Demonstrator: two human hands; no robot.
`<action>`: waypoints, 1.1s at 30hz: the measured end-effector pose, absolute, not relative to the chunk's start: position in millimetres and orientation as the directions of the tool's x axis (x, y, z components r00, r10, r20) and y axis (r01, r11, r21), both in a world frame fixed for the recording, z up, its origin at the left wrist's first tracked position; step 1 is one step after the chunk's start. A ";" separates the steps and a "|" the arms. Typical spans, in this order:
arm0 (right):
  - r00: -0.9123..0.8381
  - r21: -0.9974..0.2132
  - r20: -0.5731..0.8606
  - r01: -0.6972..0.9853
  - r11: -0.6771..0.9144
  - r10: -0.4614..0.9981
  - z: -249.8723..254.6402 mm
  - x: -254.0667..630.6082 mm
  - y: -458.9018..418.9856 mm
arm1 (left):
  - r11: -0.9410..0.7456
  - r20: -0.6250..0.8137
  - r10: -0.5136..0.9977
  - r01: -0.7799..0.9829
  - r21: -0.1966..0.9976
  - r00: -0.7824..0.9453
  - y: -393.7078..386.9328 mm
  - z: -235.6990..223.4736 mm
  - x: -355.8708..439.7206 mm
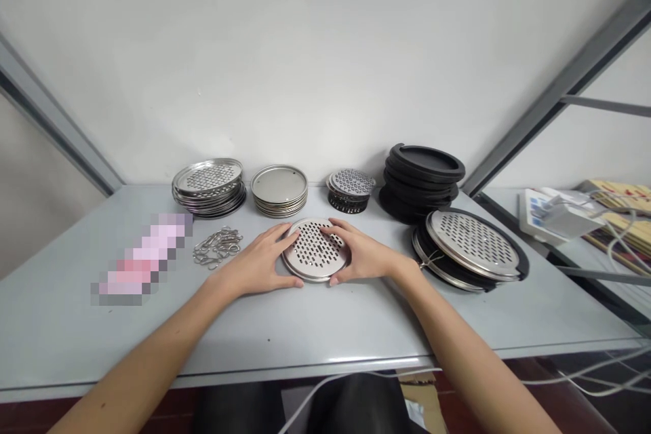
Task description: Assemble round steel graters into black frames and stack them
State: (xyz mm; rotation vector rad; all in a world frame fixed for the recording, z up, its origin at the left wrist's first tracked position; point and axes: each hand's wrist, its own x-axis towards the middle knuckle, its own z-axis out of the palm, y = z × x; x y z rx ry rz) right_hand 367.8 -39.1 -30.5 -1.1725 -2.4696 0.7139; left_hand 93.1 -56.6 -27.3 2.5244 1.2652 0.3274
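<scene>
Slotted disc (312,254) clasped from both sides!

Here we are, the disc flat at the middle of the table (330,336): our left hand (262,254) grips its left edge, our right hand (366,254) its right. Wire clips (218,247) lie just left of us; at the far side, we spot plain discs (279,186) and, farther right, black trays (423,176), both stacked.

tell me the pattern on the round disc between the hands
Rows of small, dark slots across the silver disc, seen best in the head view.
</scene>
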 end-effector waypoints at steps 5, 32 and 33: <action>-0.615 -0.585 0.088 0.605 0.540 0.784 -34.9 367.9 -38.4 | -0.586 0.085 0.798 0.736 0.340 0.596 -56.0 -29.1 94.3; -0.391 -0.583 0.535 0.471 0.662 0.749 -21.4 357.7 -40.4 | -0.610 0.434 0.792 0.541 0.578 0.429 -41.1 -22.6 89.9; -0.357 -0.604 0.534 0.473 0.641 0.766 -20.9 356.4 -41.2 | -0.587 0.419 0.809 0.535 0.607 0.412 -41.8 -21.7 90.4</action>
